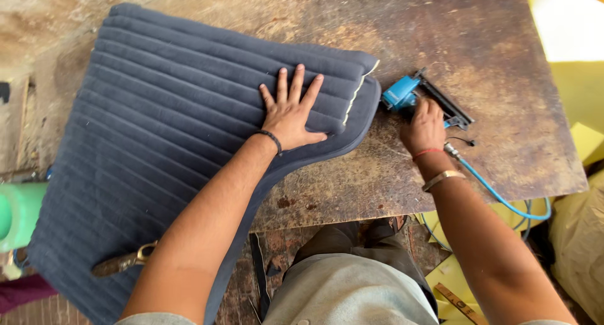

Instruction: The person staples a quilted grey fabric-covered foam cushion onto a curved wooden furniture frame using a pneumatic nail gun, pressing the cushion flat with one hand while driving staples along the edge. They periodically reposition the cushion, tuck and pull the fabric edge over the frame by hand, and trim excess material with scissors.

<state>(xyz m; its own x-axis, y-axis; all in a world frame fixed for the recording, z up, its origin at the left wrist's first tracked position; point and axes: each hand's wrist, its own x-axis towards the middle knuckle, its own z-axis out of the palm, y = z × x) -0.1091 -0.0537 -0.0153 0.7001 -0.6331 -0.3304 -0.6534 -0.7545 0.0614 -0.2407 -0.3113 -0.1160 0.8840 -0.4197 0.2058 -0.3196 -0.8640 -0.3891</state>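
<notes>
A worn, rust-stained wooden workbench (pixel 478 42) carried the work; a wooden-handled tool (pixel 123 262) lay on the near left part of the cushion, a green object (pixel 19 215) stood at the left edge, and yellow foam sheets (pixel 569 48) lay beyond the bench on the right; a blue air hose (pixel 497 196) ran from the stapler across the bench edge and hung down on the right, close beside the right wrist. A dark blue ribbed seat cushion (pixel 157 130) covered the left half of the bench and overhung its near edge. The left hand (pixel 290 114) lay flat and spread, palm down, on the cushion's right end, holding nothing, only pressing. The blue pneumatic stapler (pixel 423 97) rested on the bench just beside the cushion's rounded right corner; the right hand (pixel 425 127) was set over its rear part, fingers curled down on it; whether the grip was fully closed could not be told.
</notes>
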